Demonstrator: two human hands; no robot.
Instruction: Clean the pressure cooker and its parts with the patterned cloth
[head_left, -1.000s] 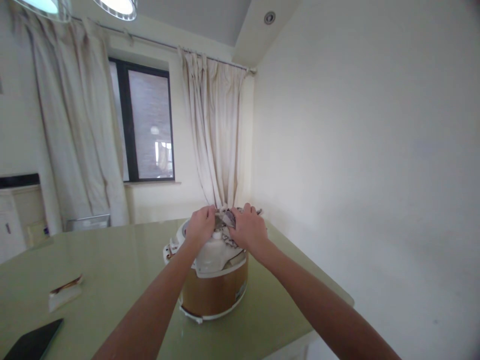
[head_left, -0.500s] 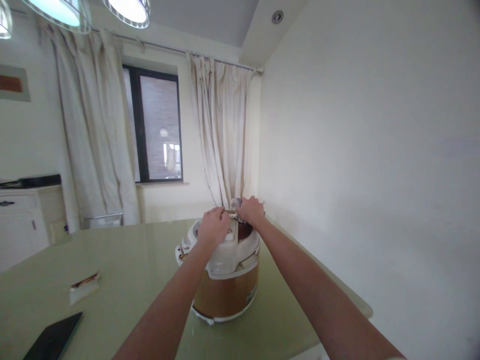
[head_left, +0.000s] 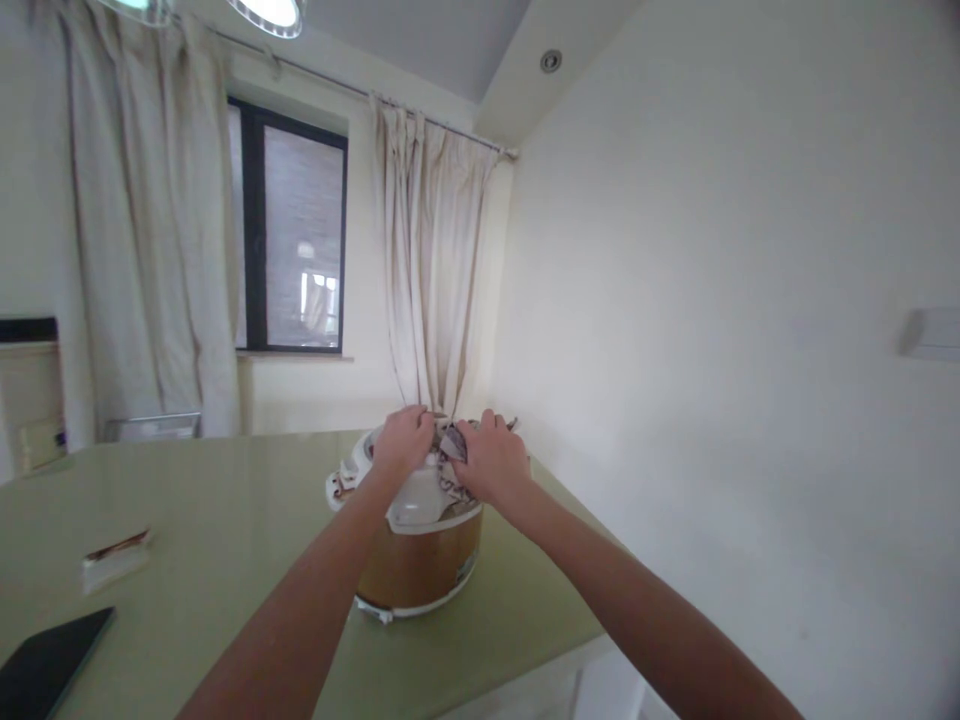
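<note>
A rice cooker (head_left: 424, 565) with a brown body and a white lid stands on the green table. My left hand (head_left: 405, 440) is on top of the lid, its fingers curled over what looks like the handle. In my right hand (head_left: 495, 460) is a crumpled, patterned cloth (head_left: 454, 445), pressed against the right side of the lid. My fingers and the cloth hide much of the lid's top.
A dark flat tablet-like object (head_left: 52, 660) lies at the table's (head_left: 240, 520) near left. Beyond it is a small whitish packet (head_left: 116, 560) with a brown edge. A wall (head_left: 712, 350) runs along the right. Curtains (head_left: 435, 270) hang behind.
My right hand has come from the back of the lid toward its near right side with the cloth. The left hand stays on the lid. The view has turned slightly right.
</note>
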